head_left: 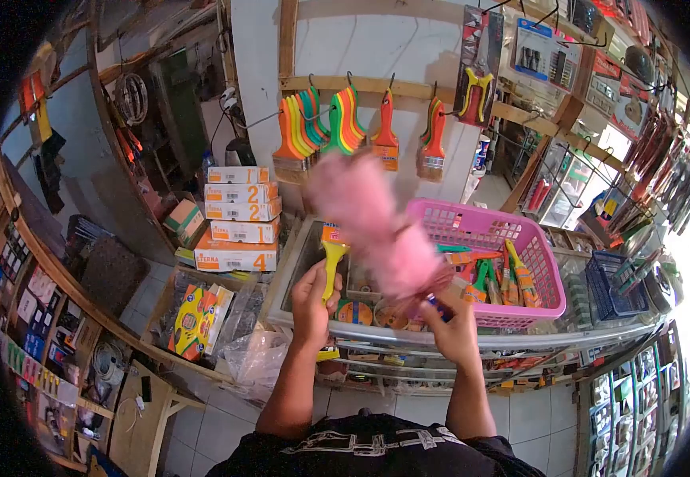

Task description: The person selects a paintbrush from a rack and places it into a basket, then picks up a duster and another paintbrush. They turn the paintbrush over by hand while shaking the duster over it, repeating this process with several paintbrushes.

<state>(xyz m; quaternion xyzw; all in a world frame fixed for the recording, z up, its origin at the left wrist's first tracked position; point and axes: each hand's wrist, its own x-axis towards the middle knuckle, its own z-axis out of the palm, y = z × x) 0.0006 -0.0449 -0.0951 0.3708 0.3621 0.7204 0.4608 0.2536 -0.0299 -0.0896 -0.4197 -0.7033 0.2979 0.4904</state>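
My left hand (311, 308) is closed around the yellow handle of a paintbrush (334, 256), which stands bristle end up over the counter. In my right hand (454, 331) is the handle end of a fluffy pink duster (418, 258), blurred by motion and slanting up to the left. Its head passes in front of the hanging brushes and partly hides the counter. Behind my right hand, a pink plastic basket (553, 274) holds several paintbrushes (519, 278) with green, orange and yellow handles.
Paintbrushes (345, 119) hang from hooks on a wooden rail above the counter. Orange and white boxes (237, 256) are stacked at the left, above a colourful box (200, 318). A glass counter (519, 338) runs before me. A dark blue basket (619, 286) stands at its right.
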